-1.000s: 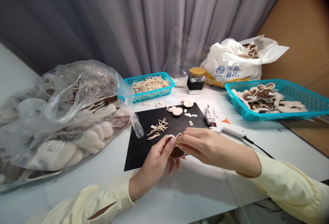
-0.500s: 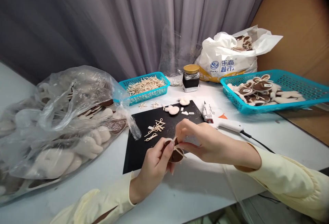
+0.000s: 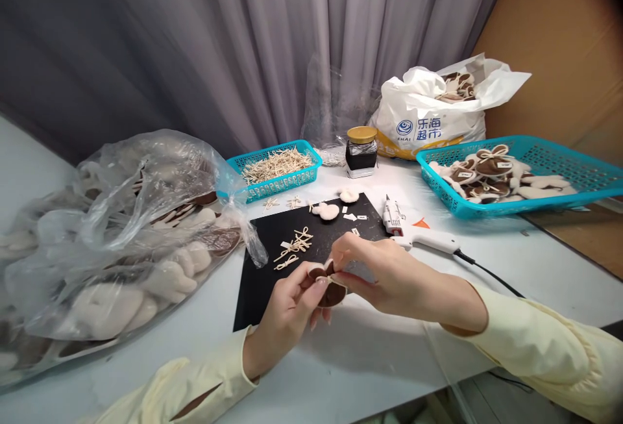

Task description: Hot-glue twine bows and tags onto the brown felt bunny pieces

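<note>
Between both hands, over the near edge of a black mat [image 3: 260, 281], is a brown bunny-shaped piece [image 3: 334, 295] with pale edging and rounded ears. My left hand [image 3: 291, 304] grips it from the left, thumb on its front. From the right, the thumb and forefinger of my right hand [image 3: 372, 268] pinch a cream cord bow at the base of the ears; the fingers partly cover it. Several tied cord bows [image 3: 296, 242] lie on the mat to the left. Beyond the hands rest a fluffy white bunny-shaped piece [image 3: 327, 211] and small white labels [image 3: 349, 217].
A white glue gun [image 3: 431, 238] with a black cable lies to the right. Behind are a blue basket of cords [image 3: 233, 165], a gold-lidded jar [image 3: 362, 151], a white shopping bag [image 3: 403, 102] and a larger blue basket [image 3: 452, 206]. A clear plastic bag [image 3: 121, 216] of pieces fills the left.
My left thumb has shifted towards the bow, and the brown piece's ears show more plainly. The bow's loose ends are less visible now. Both hands keep hold.
</note>
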